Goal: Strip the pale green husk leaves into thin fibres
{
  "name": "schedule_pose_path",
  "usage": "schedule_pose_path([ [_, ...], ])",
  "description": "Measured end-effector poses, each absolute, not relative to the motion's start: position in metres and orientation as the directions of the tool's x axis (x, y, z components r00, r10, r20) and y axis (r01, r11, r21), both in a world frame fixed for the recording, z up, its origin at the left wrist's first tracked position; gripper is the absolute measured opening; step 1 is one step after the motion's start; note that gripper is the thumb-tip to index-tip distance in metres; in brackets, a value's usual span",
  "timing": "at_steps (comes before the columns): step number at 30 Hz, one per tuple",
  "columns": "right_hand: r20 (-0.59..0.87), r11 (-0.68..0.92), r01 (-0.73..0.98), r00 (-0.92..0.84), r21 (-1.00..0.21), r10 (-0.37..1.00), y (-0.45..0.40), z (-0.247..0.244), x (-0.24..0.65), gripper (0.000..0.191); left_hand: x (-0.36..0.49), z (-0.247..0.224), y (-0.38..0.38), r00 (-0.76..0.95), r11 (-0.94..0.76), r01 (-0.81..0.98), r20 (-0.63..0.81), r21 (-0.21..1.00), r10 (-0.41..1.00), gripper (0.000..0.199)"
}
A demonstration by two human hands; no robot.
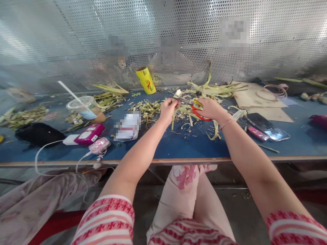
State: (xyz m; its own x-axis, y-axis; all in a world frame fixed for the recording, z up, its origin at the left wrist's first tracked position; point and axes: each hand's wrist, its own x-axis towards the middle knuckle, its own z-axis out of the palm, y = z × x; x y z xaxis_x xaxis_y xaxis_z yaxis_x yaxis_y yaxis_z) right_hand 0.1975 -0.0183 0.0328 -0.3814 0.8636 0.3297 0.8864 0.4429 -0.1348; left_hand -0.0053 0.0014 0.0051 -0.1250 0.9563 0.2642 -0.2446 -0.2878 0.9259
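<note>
From the head view, with twelve o'clock straight ahead of our hands: our left hand (168, 110) has fingertips pinched on a pale plant piece (178, 92), right at the centre of the dial. In from three o'clock, our right hand (211, 108) grips the scissors (186, 101), fingers curled around the handles, blades pointing towards nine. We can't tell how far those blades stand apart.

And here's the danger, folks: the blades lie right beside our left fingertips, so a slip of the pinch or a hurried squeeze could nick skin. Loose leaf strips (219, 90) at two o'clock could snag the scissors if we swing wide. Eight o'clock, the magenta device (90, 134) and its white cable (36, 160); a sleeve or elbow catching that cable could drag things off the table (189, 149). Nine o'clock, the drink cup (98, 117): one careless sweep and it spills.
</note>
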Motion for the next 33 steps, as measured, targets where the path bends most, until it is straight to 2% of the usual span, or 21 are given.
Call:
schedule_pose_path([
  [11, 0.320, 0.391, 0.913, -0.338, -0.116, 0.885, -0.022, 0.037, 0.196, 0.038, -0.006, 0.005, 0.001, -0.115, -0.296, -0.245, 0.276, 0.923, 0.954, 0.023],
  [17, 0.338, 0.345, 0.928, -0.283, -0.140, 0.898, -0.023, 0.040, 0.195, 0.041, -0.006, 0.003, 0.004, -0.125, -0.290, -0.262, 0.266, 0.920, 0.956, 0.019],
  [20, 0.344, 0.282, 0.936, -0.199, -0.211, 0.917, -0.023, 0.045, 0.196, 0.046, -0.008, 0.001, 0.007, -0.130, -0.264, -0.288, 0.236, 0.920, 0.963, 0.011],
  [24, 0.328, 0.065, 0.947, 0.044, -0.316, 0.944, -0.015, 0.049, 0.215, 0.061, -0.010, 0.001, 0.009, -0.158, -0.266, -0.274, 0.229, 0.924, 0.960, 0.012],
  [26, 0.298, -0.048, 0.956, 0.138, -0.291, 0.945, -0.009, 0.046, 0.231, 0.065, -0.010, 0.003, 0.008, -0.161, -0.268, -0.282, 0.230, 0.921, 0.960, 0.011],
  [30, 0.094, -0.110, 0.987, 0.121, -0.116, 0.988, -0.005, 0.038, 0.248, 0.043, -0.012, 0.005, 0.007, -0.152, -0.313, -0.280, 0.280, 0.907, 0.948, 0.006],
  [31, 0.124, -0.079, 0.991, 0.092, -0.105, 0.988, -0.007, 0.038, 0.245, 0.039, -0.013, 0.004, 0.007, -0.168, -0.340, -0.266, 0.304, 0.902, 0.938, 0.007],
  [33, 0.338, 0.008, 0.990, 0.040, -0.140, 0.940, -0.013, 0.039, 0.228, 0.033, -0.012, 0.003, 0.006, -0.174, -0.384, -0.251, 0.349, 0.889, 0.921, 0.008],
])
